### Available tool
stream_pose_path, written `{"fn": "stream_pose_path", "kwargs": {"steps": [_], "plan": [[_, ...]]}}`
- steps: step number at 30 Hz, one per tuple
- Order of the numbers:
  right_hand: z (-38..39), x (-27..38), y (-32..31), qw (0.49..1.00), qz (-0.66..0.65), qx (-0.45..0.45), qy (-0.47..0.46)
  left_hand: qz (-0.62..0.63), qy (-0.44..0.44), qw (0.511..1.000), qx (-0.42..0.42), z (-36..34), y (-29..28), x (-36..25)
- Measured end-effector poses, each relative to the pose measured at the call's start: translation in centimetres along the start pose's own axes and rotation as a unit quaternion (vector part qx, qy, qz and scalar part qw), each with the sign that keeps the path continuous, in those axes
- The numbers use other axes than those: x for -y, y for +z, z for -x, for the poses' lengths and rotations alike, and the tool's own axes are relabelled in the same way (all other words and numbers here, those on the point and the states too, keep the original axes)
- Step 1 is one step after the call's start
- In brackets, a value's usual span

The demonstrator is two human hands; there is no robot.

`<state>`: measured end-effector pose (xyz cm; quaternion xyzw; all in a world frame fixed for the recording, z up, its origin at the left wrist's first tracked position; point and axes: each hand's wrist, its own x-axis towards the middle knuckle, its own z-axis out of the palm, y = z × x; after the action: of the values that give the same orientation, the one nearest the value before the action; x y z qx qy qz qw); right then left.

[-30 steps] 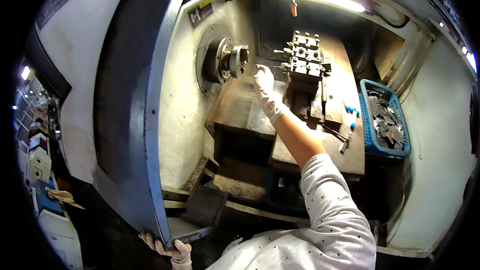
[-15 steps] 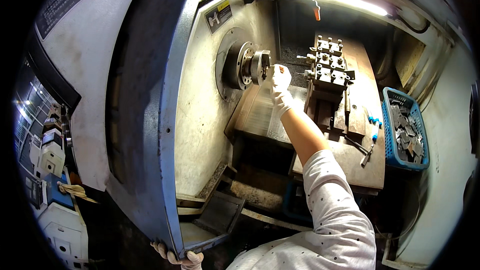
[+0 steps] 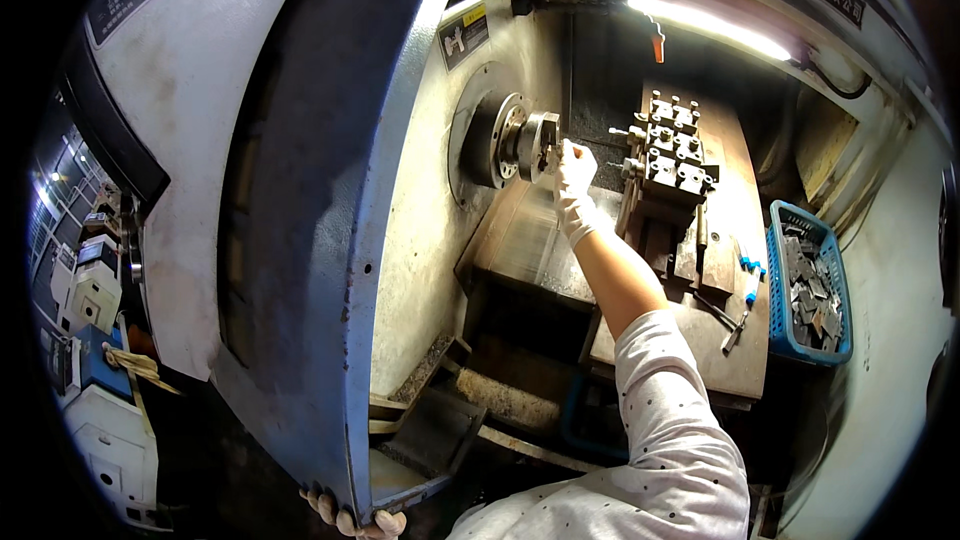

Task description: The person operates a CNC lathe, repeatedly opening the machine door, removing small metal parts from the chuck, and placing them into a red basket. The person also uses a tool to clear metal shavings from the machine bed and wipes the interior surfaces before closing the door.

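In a white glove, my right hand [image 3: 575,178] reaches into a lathe, right at the front of the metal chuck [image 3: 540,145]. Its fingers are pinched together; whatever they may hold is hidden. The chuck sits on a round spindle flange [image 3: 492,140] in the pale wall. At the lower left, my gloved left hand [image 3: 352,518] curls its fingers around the bottom of the blue machine door [image 3: 350,360]. To the right of my right hand stands a tool post block [image 3: 676,145] with several bolts and tool holders.
A blue basket [image 3: 845,310] of flat metal pieces stands at the right. Small blue-handled tools [image 3: 752,282] and a T-shaped wrench [image 3: 735,330] lie on the slide. A lit tube lamp [image 3: 710,28] and an orange-handled valve [image 3: 658,46] are above. A dark metal tray [image 3: 435,430] is below.
The whole view has shifted slightly, so the machine appears lower and further right. My right hand remains at the chuck, its fingers turned a little. The left hand still grips the door.
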<state>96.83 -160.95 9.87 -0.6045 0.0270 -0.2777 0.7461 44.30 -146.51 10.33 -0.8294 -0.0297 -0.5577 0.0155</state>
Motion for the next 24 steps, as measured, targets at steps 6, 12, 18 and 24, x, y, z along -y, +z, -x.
{"fn": "stream_pose_path", "kwargs": {"steps": [6,12,18,24], "plan": [[1.1,0.7,0.1,0.995,-0.090,-0.005,-0.031,-0.008,-0.003,1.000,0.006,-0.3,-0.3,0.7],[1.7,1.4,0.4,0.996,-0.089,-0.014,-0.005,-0.009,-0.001,1.000,0.010,-0.4,-0.5,0.6],[5.5,-0.7,-1.9,0.997,0.022,0.065,0.030,0.021,0.020,1.000,0.008,-1.1,1.0,-1.6],[3.6,3.2,-2.0,0.855,-0.150,0.172,0.465,0.006,-0.045,0.998,0.039,0.8,0.4,-1.3]]}}
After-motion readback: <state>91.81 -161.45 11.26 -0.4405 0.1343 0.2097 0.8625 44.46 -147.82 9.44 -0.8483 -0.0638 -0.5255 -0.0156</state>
